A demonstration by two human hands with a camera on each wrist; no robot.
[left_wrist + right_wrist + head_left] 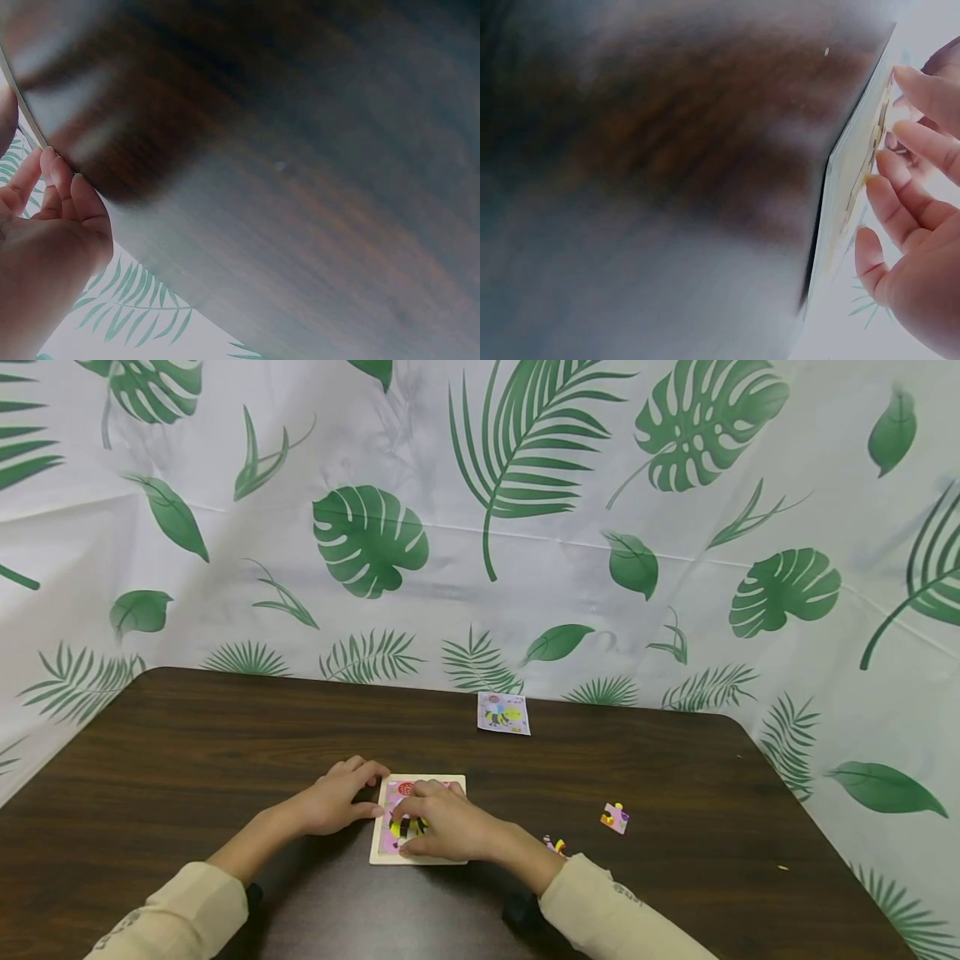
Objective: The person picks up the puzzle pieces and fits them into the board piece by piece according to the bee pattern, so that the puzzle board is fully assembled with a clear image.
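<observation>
A small wooden jigsaw puzzle board (418,862) with a pink bee picture lies flat on the dark table. My left hand (339,797) rests at its left side, thumb by the left edge and forefinger near the top left corner. In the left wrist view, that hand's fingertips (77,180) touch down beside the board's thin edge. Over the picture is my right hand (453,822), with spread, slightly bent fingers touching the puzzle's face and covering its right part. The right wrist view has the same fingertips (877,191) along the board's top surface.
To the right on the wood-grain table (675,893) lies a loose pink and yellow puzzle piece (616,818). Another loose piece (555,844) shows partly behind the right forearm. At the table's back edge is a bee picture card (503,714), before a leaf-print cloth (547,593).
</observation>
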